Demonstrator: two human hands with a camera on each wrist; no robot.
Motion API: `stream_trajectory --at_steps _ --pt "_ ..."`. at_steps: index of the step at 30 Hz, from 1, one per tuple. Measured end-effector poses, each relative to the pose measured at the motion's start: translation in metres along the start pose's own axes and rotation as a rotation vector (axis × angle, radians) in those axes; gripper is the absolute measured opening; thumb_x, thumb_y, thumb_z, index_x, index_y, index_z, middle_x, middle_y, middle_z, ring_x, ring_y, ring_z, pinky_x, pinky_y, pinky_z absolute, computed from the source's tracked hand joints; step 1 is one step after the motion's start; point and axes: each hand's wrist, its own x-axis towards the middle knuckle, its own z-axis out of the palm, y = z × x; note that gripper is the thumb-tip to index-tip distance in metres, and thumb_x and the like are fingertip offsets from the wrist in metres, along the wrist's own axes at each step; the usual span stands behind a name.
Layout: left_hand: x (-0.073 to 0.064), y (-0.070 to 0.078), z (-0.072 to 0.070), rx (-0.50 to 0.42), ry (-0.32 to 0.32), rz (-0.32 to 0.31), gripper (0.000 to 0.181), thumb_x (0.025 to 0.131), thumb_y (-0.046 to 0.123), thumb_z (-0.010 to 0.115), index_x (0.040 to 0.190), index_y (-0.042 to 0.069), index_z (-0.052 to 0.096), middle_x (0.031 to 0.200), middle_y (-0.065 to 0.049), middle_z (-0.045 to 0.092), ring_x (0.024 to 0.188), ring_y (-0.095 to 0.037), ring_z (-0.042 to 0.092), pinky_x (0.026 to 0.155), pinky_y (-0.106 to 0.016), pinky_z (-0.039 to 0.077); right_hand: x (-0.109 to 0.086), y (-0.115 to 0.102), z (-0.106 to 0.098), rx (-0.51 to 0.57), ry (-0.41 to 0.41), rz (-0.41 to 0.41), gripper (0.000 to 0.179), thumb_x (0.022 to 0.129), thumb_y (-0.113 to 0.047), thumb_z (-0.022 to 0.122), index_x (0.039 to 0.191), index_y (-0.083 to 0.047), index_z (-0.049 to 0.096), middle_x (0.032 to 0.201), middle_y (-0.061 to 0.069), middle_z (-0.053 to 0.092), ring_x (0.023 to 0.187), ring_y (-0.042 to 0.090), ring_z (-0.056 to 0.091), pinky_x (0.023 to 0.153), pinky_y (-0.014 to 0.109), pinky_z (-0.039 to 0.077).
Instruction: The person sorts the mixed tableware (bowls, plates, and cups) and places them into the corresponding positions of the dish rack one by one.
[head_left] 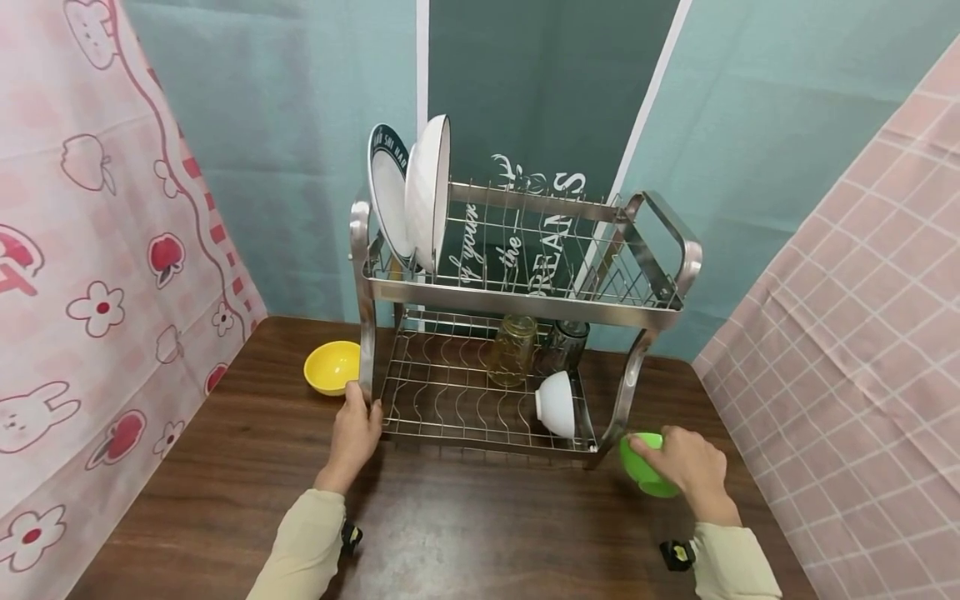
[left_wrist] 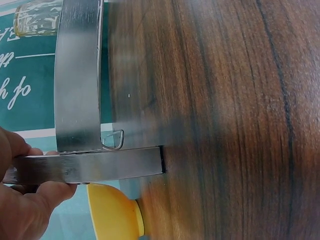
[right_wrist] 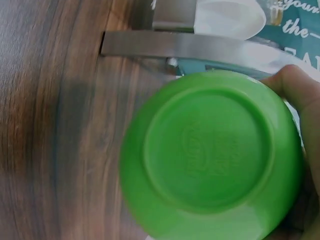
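A two-tier metal dish rack [head_left: 525,302] stands on the wooden table. My left hand [head_left: 355,429] grips its front left leg, thumb on one side and fingers on the other, as the left wrist view shows. In my right hand [head_left: 693,468] is a green bowl [right_wrist: 210,150], pinched at the rim beside the rack's right front leg. The bowl is tilted, its base facing the right wrist camera. A yellow bowl [head_left: 330,367] sits on the table just left of the rack, partly hidden by the leg.
On the upper tier, a dark-rimmed plate [head_left: 387,196] and a large white bowl [head_left: 427,196] stand on edge at the left. The lower tier holds a yellowish glass [head_left: 512,354], a dark glass [head_left: 567,343] and a small white bowl [head_left: 556,406] at its right. Curtains [head_left: 862,333] surround the table.
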Motion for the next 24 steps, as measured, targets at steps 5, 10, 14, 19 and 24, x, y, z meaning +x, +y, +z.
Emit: stream_trajectory --at_steps 5,10,14,19,24 --pt "0.0 0.0 -0.001 0.0 -0.007 -0.004 0.028 0.081 -0.007 0.059 0.092 0.002 0.035 0.064 -0.011 0.043 0.058 -0.036 0.049 0.053 -0.049 0.039 -0.005 -0.01 -0.004 -0.007 -0.037 -0.032 0.064 0.078 -0.074 0.047 0.071 -0.01 0.054 0.06 0.004 0.048 0.053 0.021 0.046 0.044 0.038 0.033" --pt "0.0 0.001 -0.002 -0.006 -0.004 0.003 0.028 0.081 -0.007 0.059 0.091 0.002 0.035 0.064 -0.012 0.043 0.057 -0.036 0.048 0.052 -0.05 0.039 -0.007 -0.022 -0.007 0.007 -0.04 -0.075 0.06 0.079 -0.071 0.048 0.063 -0.014 0.046 0.055 0.0 0.038 0.051 0.017 0.041 0.043 0.035 0.03" --pt "0.0 0.002 -0.002 -0.008 -0.01 -0.004 0.027 0.081 -0.007 0.059 0.092 0.002 0.035 0.064 -0.012 0.044 0.058 -0.036 0.048 0.053 -0.05 0.039 -0.008 -0.03 -0.01 0.028 -0.06 -0.092 0.059 0.081 -0.07 0.047 0.064 -0.014 0.048 0.055 -0.001 0.036 0.05 0.016 0.04 0.043 0.033 0.03" --pt "0.0 0.001 -0.002 -0.008 -0.017 -0.013 0.027 0.081 -0.006 0.059 0.092 0.002 0.035 0.064 -0.012 0.043 0.058 -0.036 0.048 0.053 -0.049 0.039 -0.009 -0.039 -0.012 0.088 -0.076 -0.099 0.056 0.083 -0.066 0.049 0.064 -0.014 0.049 0.055 -0.001 0.041 0.05 0.014 0.043 0.043 0.033 0.033" --pt "0.0 0.0 -0.001 -0.008 -0.004 -0.001 0.028 0.081 -0.007 0.059 0.091 0.002 0.035 0.064 -0.011 0.042 0.058 -0.036 0.048 0.053 -0.049 0.039 -0.011 -0.047 -0.014 0.225 -0.103 -0.111 0.052 0.087 -0.06 0.05 0.063 -0.014 0.047 0.054 -0.001 0.045 0.047 0.014 0.045 0.044 0.032 0.036"
